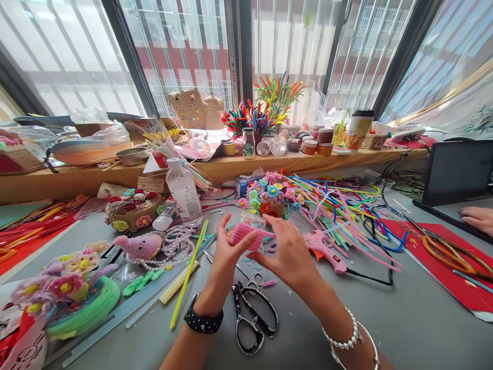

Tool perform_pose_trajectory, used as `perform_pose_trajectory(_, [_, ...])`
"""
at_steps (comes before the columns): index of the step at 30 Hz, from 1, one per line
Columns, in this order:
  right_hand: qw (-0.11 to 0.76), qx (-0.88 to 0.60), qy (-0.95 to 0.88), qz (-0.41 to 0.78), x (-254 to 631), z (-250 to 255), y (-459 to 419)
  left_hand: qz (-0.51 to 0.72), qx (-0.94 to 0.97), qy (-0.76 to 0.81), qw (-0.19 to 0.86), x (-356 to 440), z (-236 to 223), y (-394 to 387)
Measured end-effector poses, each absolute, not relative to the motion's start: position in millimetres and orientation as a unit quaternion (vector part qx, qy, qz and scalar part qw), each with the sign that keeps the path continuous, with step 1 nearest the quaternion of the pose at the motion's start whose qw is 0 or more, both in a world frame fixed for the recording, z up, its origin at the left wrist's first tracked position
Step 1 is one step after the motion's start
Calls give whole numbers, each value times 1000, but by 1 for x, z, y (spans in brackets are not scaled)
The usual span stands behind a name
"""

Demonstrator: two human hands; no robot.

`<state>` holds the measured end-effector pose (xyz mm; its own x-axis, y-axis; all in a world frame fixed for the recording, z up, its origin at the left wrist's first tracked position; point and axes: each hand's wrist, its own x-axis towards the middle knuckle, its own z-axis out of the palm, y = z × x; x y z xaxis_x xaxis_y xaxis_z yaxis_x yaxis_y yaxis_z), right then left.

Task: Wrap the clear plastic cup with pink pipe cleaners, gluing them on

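Above the middle of the grey table, a small pink piece made of coiled pipe cleaner (243,234) is between my hands. My left hand (227,249), with a black band at the wrist, is closed on its left side, thumb across the front. My right hand (285,246) pinches the right side, where a pink strand runs toward the fingers. Just below lie black-handled scissors (254,318) and a smaller silver pair (256,280). A pink hot glue gun (325,249) rests right of my right hand. A pink coiled bird-like figure (140,246) sits to the left on pearl strings.
Loose pipe cleaners (339,216) are heaped at the back right. A plastic bottle (184,190) stands back left, near a green flower pot (88,308). Another person's hand (477,218) is by the laptop (458,174). Orange-handled scissors (449,254) lie on red paper.
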<state>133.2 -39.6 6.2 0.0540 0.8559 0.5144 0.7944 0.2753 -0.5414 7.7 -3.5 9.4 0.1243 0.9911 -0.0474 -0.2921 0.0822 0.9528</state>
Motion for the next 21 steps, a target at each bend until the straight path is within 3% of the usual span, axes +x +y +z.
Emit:
perform_pose_trajectory(12, [303, -545, -782, -16, 154, 32, -41, 407, 532, 395, 629, 6, 12, -5])
perform_pose_trajectory(18, [405, -537, -728, -132, 144, 16, -71, 471, 478, 407, 620, 5, 13, -3])
perform_pose_trajectory(21, [371, -537, -755, -55, 128, -12, -93, 505, 455, 413, 606, 3, 13, 1])
